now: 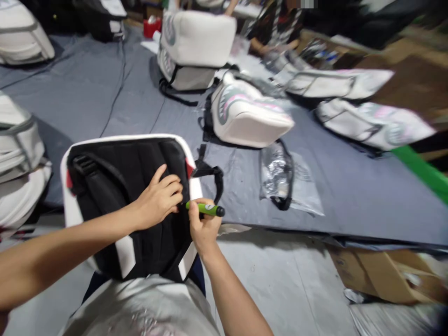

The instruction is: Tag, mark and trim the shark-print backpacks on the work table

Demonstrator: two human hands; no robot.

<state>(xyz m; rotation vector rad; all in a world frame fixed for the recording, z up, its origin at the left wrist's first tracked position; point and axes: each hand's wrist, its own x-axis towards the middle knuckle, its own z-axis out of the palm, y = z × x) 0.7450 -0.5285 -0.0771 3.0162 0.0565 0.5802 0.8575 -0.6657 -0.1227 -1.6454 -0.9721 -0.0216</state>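
A white backpack (196, 189) with a black padded back panel leans against the table's near edge, straps facing me. My left hand (163, 198) lies on the black panel near its right side, fingers spread. In my right hand (205, 226) is a green marker pen (206, 208) with a black end pointing right. The pen's other end meets the backpack's right edge, where the black panel borders the white side; its tip is too small to make out. A black shoulder strap (105, 179) runs down the panel's left side.
On the grey-covered table (140, 107) stand white backpacks with shark-mouth prints, one (248, 114) just beyond mine. A clear plastic bag (304, 182) lies to the right. A person's hands (266, 49) are at the far side. An open cardboard box (388, 273) sits on the floor at right.
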